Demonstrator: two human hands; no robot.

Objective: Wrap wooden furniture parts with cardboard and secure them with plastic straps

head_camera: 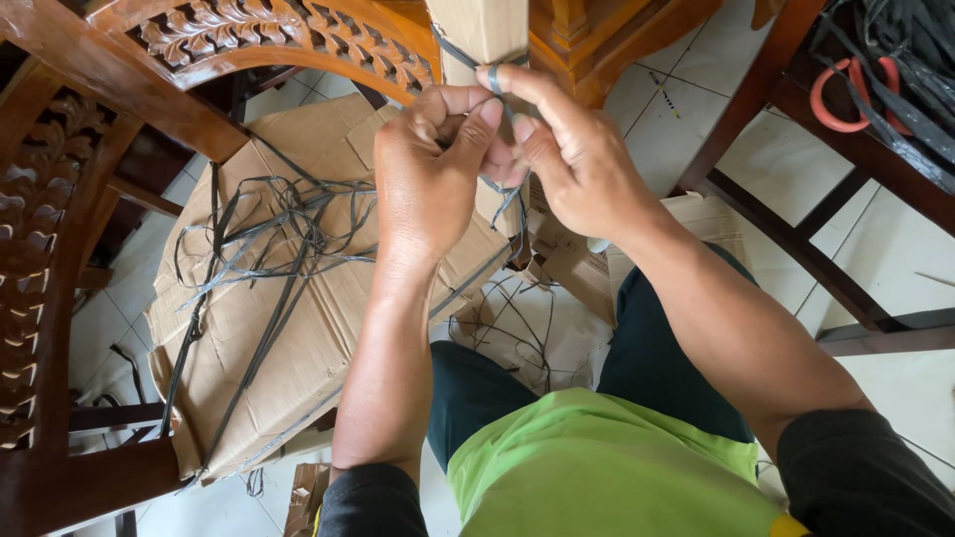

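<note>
My left hand (433, 174) and my right hand (577, 154) meet in front of a cardboard-wrapped furniture leg (482, 30). Both pinch a thin dark plastic strap (494, 78) that runs around the cardboard wrap. The strap's loose end (515, 214) hangs down below my fingers. My left thumb and forefinger close on the strap beside my right forefinger, which hooks over it. A carved wooden chair frame (288, 40) arches just behind the wrapped leg.
A flattened cardboard bundle (328, 328) lies at left under tangled dark straps (279, 229). Carved wood (30, 249) stands at far left, a dark wooden frame (796, 229) at right. Orange-handled scissors (851, 94) rest on black straps at top right. White floor tiles (895, 259) lie below.
</note>
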